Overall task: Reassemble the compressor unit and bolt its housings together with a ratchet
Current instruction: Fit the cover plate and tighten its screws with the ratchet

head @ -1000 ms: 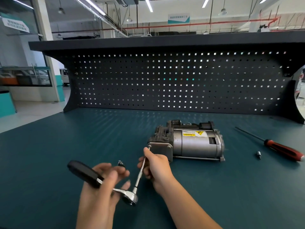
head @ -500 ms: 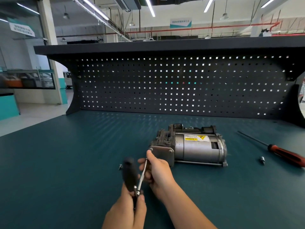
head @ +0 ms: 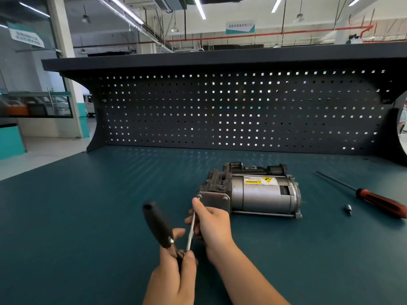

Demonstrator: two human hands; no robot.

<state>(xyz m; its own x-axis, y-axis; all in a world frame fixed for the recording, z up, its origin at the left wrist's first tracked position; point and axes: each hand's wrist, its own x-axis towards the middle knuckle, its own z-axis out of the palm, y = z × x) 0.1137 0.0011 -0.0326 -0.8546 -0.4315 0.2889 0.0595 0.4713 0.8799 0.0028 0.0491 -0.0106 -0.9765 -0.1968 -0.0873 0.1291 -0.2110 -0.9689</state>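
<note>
Clasps ratchet [head: 157, 223] in left grip [head: 176, 280], pinches its extension bar [head: 191, 233] in right grip [head: 211, 223], aimed forward at the corner bolt [head: 199, 196] of the compressor [head: 262, 194] lying crosswise on the worktop [head: 88, 216] just beyond.

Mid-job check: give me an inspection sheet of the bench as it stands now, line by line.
Surface: teal ribbed bench mat.
Job's things: compressor unit lies on its side, end plate toward the person; ratchet with extension bar reaches the plate's upper-left bolt.
Clutter: red-handled screwdriver and small metal bit, right of the compressor, apart from it.
Grippers: left hand grips the ratchet near its head; right hand holds the extension bar, thumb by the bolt.
Cables: nothing seen.
Surroundings: dark pegboard behind the bench; workshop hall beyond.
</note>
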